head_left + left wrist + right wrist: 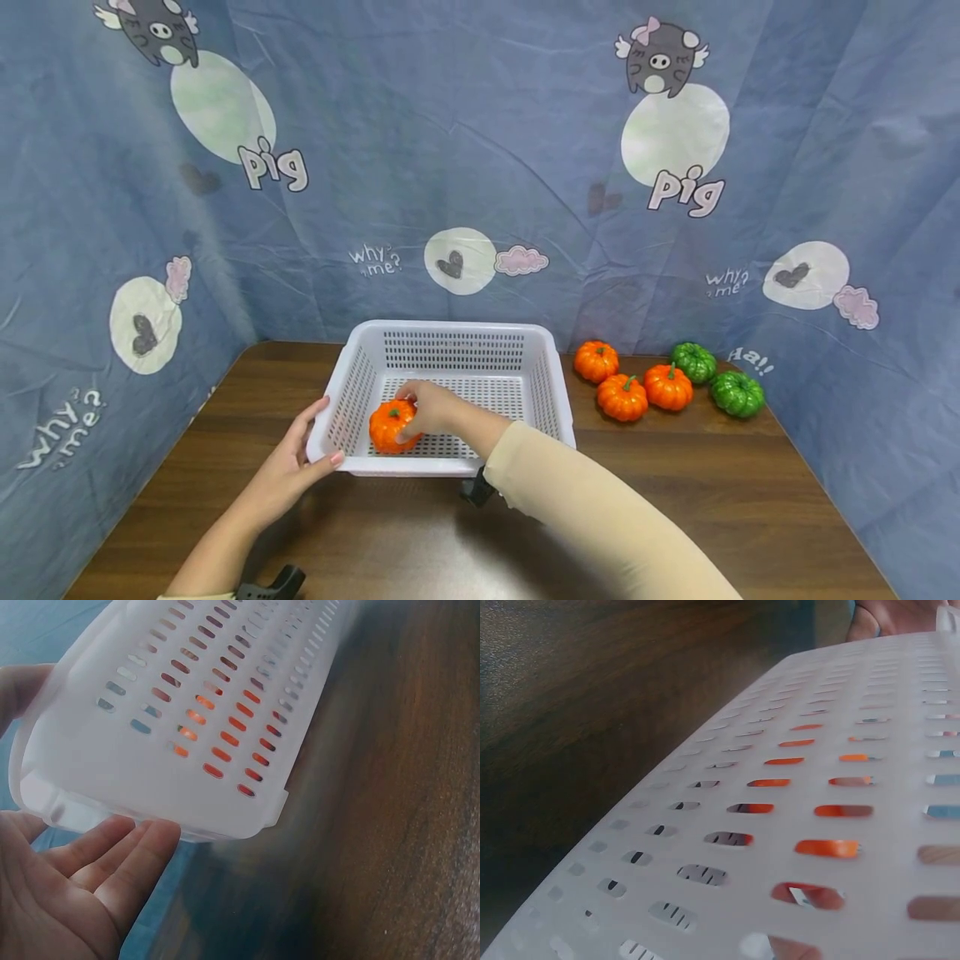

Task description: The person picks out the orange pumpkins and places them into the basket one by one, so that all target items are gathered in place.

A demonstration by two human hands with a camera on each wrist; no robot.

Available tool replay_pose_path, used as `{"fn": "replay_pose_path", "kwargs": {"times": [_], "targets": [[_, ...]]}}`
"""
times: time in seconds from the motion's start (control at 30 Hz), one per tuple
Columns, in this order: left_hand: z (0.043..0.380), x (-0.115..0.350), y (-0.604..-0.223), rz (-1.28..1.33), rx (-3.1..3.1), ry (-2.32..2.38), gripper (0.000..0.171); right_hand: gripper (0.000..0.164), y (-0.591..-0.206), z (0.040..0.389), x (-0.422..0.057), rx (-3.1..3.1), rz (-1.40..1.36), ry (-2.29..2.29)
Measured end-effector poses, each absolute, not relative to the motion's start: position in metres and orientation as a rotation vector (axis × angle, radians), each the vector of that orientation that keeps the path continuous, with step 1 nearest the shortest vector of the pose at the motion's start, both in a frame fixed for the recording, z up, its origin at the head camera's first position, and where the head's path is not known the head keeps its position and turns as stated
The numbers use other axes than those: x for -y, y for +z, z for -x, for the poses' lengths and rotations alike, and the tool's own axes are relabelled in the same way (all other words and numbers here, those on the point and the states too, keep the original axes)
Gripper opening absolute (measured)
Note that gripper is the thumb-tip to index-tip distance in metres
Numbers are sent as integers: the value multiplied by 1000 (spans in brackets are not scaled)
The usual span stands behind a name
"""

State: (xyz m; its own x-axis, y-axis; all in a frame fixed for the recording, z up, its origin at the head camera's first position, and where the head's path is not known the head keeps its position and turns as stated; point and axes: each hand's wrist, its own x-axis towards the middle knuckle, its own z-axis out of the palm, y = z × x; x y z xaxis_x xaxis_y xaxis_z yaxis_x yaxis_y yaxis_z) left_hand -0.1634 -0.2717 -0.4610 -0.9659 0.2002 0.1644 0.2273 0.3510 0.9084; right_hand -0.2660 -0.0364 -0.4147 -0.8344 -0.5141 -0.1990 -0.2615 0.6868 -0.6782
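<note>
A white slotted plastic basket [405, 467] sits on the wooden table. Inside it, near the front left corner, is a glossy orange toy pumpkin [385, 427] with a green stem. My right hand [437, 410] reaches over the front rim and grips this pumpkin from its right side, thumb in front and fingers behind. At the basket's left front corner, my left hand [279, 477] holds the rim, the thumb on the front edge and the fingers along the left side. Through the slots of the basket wall [889, 874], the right wrist view shows bits of orange.
Right of the basket lie more orange pumpkins [622, 397] and two green pumpkins [738, 394], grouped close together on the table [675, 475]. A blue cloth [480, 167] printed with pigs hangs behind and along both sides.
</note>
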Motion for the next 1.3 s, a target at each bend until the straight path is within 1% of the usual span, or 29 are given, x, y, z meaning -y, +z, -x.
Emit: {"fn": "replay_pose_path", "kwargs": {"times": [0.47, 0.67, 0.97, 1.3], "targets": [[164, 271, -460, 380, 2576, -1719, 85, 51, -415, 266, 37, -2522, 563, -972], [164, 271, -459, 380, 2576, -1710, 85, 53, -415, 266, 37, -2547, 576, -932], [165, 270, -459, 388, 2561, -1727, 84, 61, -408, 266, 38, -2584, 567, -927], [164, 272, -462, 392, 2542, -1757, 84, 57, -388, 258, 30, -2578, 680, -903]]}}
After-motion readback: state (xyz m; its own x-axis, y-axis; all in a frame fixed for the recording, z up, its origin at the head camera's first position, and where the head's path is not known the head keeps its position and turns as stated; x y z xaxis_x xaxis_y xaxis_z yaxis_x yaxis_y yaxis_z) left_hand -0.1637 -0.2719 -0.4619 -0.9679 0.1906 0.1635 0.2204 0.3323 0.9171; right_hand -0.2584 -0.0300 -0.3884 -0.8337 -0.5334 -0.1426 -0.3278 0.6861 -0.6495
